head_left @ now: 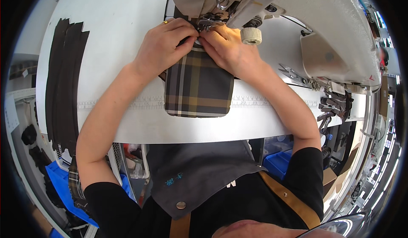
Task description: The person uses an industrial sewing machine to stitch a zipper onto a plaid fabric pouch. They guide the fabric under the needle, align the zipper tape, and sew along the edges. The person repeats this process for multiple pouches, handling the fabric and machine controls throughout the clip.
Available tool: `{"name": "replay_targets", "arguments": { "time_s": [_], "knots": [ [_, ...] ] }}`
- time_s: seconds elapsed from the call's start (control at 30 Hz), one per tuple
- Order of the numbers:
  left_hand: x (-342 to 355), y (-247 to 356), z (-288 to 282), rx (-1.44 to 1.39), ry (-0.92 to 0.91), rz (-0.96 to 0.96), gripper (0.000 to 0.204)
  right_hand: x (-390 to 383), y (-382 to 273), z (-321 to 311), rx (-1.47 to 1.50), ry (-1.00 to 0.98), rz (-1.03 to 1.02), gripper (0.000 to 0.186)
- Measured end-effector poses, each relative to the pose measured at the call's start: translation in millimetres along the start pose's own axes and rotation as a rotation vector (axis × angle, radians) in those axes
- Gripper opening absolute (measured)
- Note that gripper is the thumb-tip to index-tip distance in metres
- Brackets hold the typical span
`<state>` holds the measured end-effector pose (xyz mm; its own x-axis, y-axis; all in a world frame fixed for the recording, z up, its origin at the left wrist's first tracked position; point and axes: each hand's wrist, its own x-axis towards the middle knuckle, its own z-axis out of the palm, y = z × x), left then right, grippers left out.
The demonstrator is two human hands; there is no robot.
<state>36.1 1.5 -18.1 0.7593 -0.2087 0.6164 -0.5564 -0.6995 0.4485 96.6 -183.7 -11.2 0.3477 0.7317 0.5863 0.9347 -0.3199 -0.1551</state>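
A plaid fabric piece [199,85] in dark grey, brown and cream lies on the white table, its rounded lower corners toward me. Its far end runs up under the presser foot [207,23] of a white sewing machine [340,38]. My left hand [167,42] pinches the fabric's far edge just left of the foot, thumb and fingers together. Right beside it, my right hand [231,47] is closed on the same edge, close to the foot. The fingertips of both hands nearly meet there. The needle's tip and the exact seam are hidden by the hands and foot.
Dark fabric strips [63,81] lie stacked at the table's left. Metal thread snips [293,74] rest right of my right forearm, near small dark pieces [335,104]. A ruler scale [127,104] runs across the table. Blue bins [278,163] stand below its front edge.
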Motion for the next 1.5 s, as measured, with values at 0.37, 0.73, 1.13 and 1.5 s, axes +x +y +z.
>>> {"name": "replay_targets", "arguments": {
  "time_s": [0.37, 0.73, 1.13, 1.5],
  "knots": [
    [3.2, 9.7, -0.6, -0.374, -0.019, -0.480, 0.012, -26.0, -51.2, -46.2, 0.242, -0.103, -0.150, 0.030],
    [16.6, -27.3, -17.0, -0.690, -0.317, -0.418, 0.011, 8.2, -77.8, -6.3, 0.336, 0.188, -0.027, 0.015],
    [13.9, 5.6, -13.6, -0.442, -0.135, -0.574, 0.017, -36.0, -55.2, -49.5, 0.296, -0.311, -0.151, 0.028],
    [15.2, -1.7, -16.0, -0.492, -0.171, -0.557, 0.016, -16.6, -52.7, -5.1, 0.198, -0.328, -0.117, 0.078]
  ]
}}
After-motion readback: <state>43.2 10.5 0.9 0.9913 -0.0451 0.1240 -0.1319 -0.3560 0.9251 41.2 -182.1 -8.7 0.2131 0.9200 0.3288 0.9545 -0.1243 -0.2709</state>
